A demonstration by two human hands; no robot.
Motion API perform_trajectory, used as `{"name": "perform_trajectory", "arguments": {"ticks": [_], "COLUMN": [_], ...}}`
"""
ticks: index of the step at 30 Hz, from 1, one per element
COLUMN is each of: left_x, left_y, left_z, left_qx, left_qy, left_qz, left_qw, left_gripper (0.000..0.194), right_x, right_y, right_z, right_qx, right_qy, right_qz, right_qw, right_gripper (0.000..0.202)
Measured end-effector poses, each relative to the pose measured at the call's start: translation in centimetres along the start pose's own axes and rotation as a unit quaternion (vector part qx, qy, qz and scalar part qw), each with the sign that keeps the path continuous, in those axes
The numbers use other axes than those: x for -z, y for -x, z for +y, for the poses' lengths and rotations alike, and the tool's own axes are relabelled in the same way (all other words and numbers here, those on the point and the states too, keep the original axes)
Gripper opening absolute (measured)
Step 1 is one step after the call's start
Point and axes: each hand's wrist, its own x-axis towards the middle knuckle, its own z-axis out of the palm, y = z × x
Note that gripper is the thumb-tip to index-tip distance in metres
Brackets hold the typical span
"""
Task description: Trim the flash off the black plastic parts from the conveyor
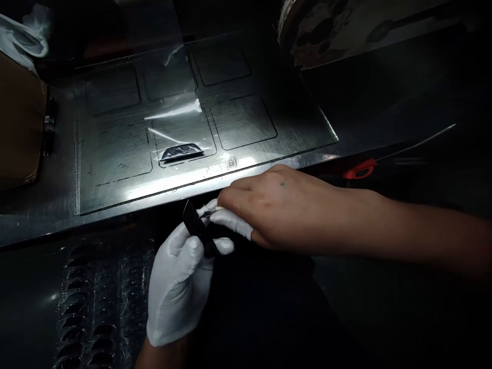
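My left hand (pixel 180 282), in a white glove, grips a small dark piece (pixel 197 223) between thumb and fingers, below the table's front edge. Just right of it, my right hand (pixel 257 202) is closed around a thin, pale-tipped tool (pixel 209 211) that meets the dark piece; white cloth covers some of its fingers. What the tool is cannot be made out. On the metal plate (pixel 184 182) behind my hands, a black curved piece (pixel 181 152) lies on a clear plastic bag (pixel 172 110).
Clear trays (pixel 103 292) with rows of dark curved pieces sit at lower left. A brown box (pixel 21 113) stands at far left. A red-handled tool (pixel 359 169) lies right of the plate, and a large round object (pixel 323 33) is at the upper right.
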Motion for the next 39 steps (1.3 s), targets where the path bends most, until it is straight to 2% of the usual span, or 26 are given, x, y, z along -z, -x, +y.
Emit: {"name": "perform_trajectory", "arguments": {"ticks": [4,11,17,22,29,39], "left_x": [-0.1,-0.2,0.2,0.1,0.1,0.1], "left_y": [0.0,0.1,-0.1,-0.2,-0.1,-0.1], "left_z": [-0.1,-0.2,-0.3,-0.4,-0.5,-0.8], "left_qx": [0.001,0.021,0.006,0.002,0.038,0.041], "left_qy": [0.001,-0.015,-0.009,-0.009,0.002,0.008], "left_qz": [0.003,0.000,0.024,0.031,0.022,0.038], "left_qw": [1.000,1.000,1.000,0.999,0.999,0.998], "left_gripper": [0.037,0.035,0.033,0.030,0.030,0.029], "right_x": [-0.1,0.2,-0.4,-0.6,-0.2,-0.8], "right_y": [0.0,0.3,0.5,0.7,0.8,1.3], "right_z": [0.1,0.2,0.4,0.6,0.8,1.1], "right_qx": [0.001,-0.017,0.011,0.017,0.019,0.021], "right_qy": [0.011,-0.005,-0.034,-0.031,-0.032,-0.067], "right_qz": [0.003,-0.025,-0.043,-0.035,-0.051,-0.066], "right_qw": [1.000,1.000,0.998,0.999,0.998,0.995], "right_gripper": [0.012,0.014,0.014,0.013,0.012,0.012]}}
